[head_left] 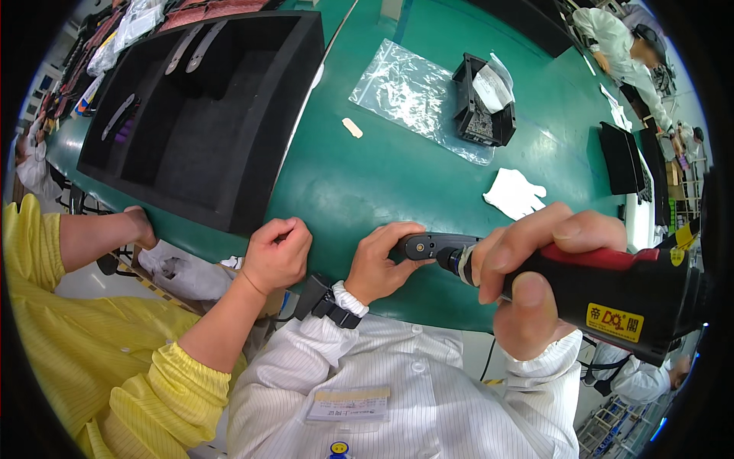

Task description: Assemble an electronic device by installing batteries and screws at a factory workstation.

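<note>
My left hand (376, 266) pinches one end of a long dark grey part (422, 246) with a rounded end, holding it near the front edge of the green table. In my right hand (535, 279) is a black power screwdriver (589, 294) with a red strip, its fingers wrapped round the body. The screwdriver lies sideways, with its narrow nose over the grey part close to my left fingers. Whether its bit touches a screw is hidden. A white glove (514, 193) lies just beyond my right hand.
A large black compartment tray (256, 138) at the left holds several similar long parts (205, 47). Farther right, a small black bin (485, 134) of small parts stands on a clear plastic bag (409, 88). Beside me, a person in yellow rests a closed hand (277, 256) at the table edge.
</note>
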{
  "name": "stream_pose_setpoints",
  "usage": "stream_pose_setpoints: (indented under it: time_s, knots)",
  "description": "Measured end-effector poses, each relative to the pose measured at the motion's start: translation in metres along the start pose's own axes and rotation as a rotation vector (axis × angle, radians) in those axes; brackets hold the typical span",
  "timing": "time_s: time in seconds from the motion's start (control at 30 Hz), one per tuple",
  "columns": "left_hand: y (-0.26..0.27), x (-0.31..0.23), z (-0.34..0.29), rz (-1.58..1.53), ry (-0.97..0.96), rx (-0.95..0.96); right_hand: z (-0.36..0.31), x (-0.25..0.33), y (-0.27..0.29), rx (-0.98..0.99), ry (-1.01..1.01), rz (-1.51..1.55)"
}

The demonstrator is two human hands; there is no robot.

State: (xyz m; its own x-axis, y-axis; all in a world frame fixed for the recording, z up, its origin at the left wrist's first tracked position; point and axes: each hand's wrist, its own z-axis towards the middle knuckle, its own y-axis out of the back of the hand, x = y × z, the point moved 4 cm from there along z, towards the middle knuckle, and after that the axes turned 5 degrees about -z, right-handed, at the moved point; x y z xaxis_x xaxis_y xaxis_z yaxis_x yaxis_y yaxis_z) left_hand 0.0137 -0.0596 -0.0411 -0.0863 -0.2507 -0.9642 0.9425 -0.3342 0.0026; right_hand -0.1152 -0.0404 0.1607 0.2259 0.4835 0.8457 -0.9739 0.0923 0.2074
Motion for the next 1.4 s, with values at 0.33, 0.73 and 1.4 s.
stream_pose_setpoints:
  time_s: [0.33, 0.73, 1.4]
  knots:
    - [0.004, -0.017, 0.0, 0.032, -0.006, -0.092, 0.003, 0.003, 0.007, -0.065, 0.044, 0.094]
    - [0.009, -0.092, 0.003, 0.408, -0.418, -0.132, 0.005, 0.027, 0.019, -0.154, 0.165, 0.314]
    - [-0.001, -0.096, 0.004, 0.297, -0.38, -0.078, 0.002, 0.027, 0.03, -0.168, 0.108, 0.32]
